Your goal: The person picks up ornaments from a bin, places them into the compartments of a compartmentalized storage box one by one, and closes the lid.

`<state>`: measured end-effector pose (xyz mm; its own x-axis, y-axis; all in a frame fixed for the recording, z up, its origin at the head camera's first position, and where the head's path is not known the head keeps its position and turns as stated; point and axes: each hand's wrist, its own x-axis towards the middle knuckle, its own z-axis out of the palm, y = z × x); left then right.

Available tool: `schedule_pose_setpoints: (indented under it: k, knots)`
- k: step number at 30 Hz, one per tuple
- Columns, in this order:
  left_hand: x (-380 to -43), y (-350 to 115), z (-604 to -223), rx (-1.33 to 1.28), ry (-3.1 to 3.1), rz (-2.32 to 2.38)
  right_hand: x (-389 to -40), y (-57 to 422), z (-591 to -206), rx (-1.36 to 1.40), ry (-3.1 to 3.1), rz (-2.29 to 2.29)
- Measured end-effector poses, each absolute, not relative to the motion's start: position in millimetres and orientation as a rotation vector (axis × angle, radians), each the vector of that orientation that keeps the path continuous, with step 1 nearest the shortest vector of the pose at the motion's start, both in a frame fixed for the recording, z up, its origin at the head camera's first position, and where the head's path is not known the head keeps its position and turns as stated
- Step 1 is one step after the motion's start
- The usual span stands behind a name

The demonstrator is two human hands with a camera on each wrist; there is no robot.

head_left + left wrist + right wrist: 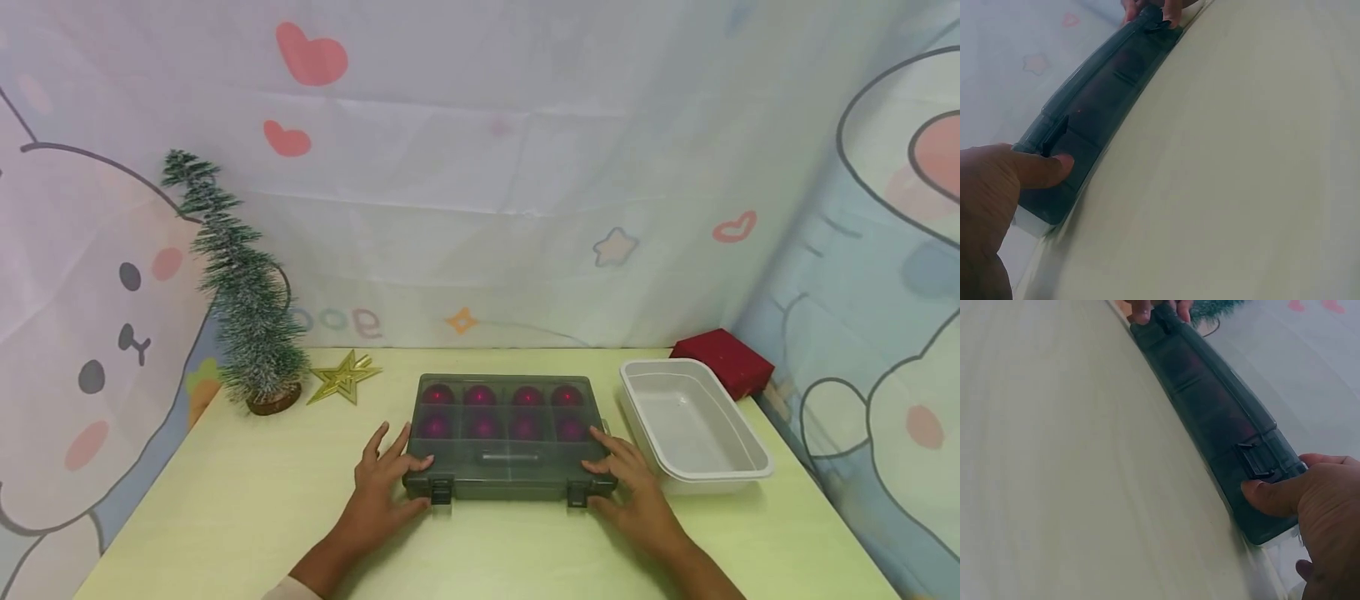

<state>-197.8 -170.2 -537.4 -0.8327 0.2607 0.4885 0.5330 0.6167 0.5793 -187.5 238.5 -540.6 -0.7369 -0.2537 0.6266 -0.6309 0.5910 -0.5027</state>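
Observation:
A dark translucent plastic storage box (510, 458) lies on the table with its lid down. Through the lid show several shiny red baubles (480, 395), each in its own compartment. My left hand (381, 487) grips the front left corner, fingers over the lid and thumb (1054, 169) on the front wall by the left latch (1055, 134). At the opposite front corner my right hand (633, 492) holds the box likewise, its thumb (1266, 492) just below the right latch (1254, 461). Both latches stick out from the front wall.
A small frosted Christmas tree (251, 308) stands at the back left, leaning, with a gold star (345, 377) beside it. Right of the box is a white plastic tub (660, 462), and behind that a dark red box (723, 360). A printed cloth (480, 167) hangs behind the table.

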Motion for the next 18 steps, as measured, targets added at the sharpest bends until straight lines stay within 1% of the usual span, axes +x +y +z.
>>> schedule_pose_setpoints:
  k: [4, 18]
  knots:
    - [-196.4, -167.5, -536.6, -0.626, -2.482, -1.067, -188.0, 238.0, -541.6, 0.718, -2.307, 0.987]
    - [-194.4, -164.5, -534.0, -0.546, -2.480, -1.164, -187.0, 234.9, -539.6, 0.721, -2.229, 1.144]
